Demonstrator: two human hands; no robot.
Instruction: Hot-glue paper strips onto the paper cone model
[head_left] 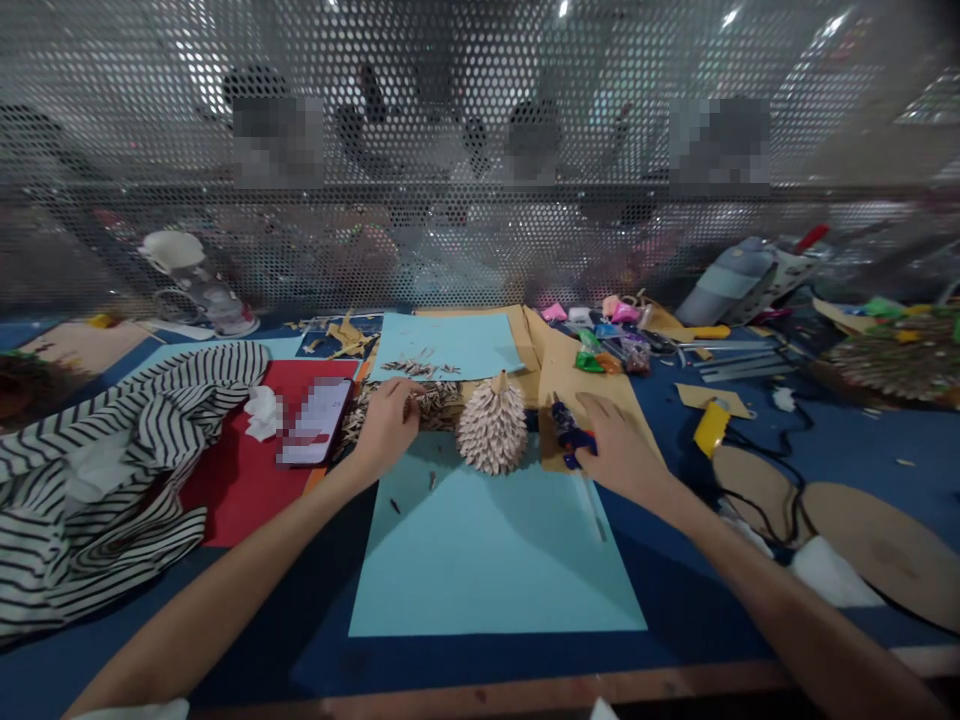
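Note:
A rounded form covered in overlapping pale pointed scales (493,428) stands on the light blue sheet (499,560), between my hands. My left hand (388,425) is at the pile of small brown-grey scale pieces (435,400). Its fingers are curled together, and whatever they pinch is too small to make out. On the other side of the scaled form, my right hand (619,440) grips a dark blue glue gun (566,425) over brown paper. The gun's nozzle points away from me, and a clear glue stick (592,508) shows behind it.
A phone (319,420) lies on red paper (251,465) beside a striped cloth (97,470). Colourful packets (611,340) lie at the back. On the right are a yellow cutter (711,428), a black cord and cardboard discs (877,540). A perforated metal screen (465,140) stands behind.

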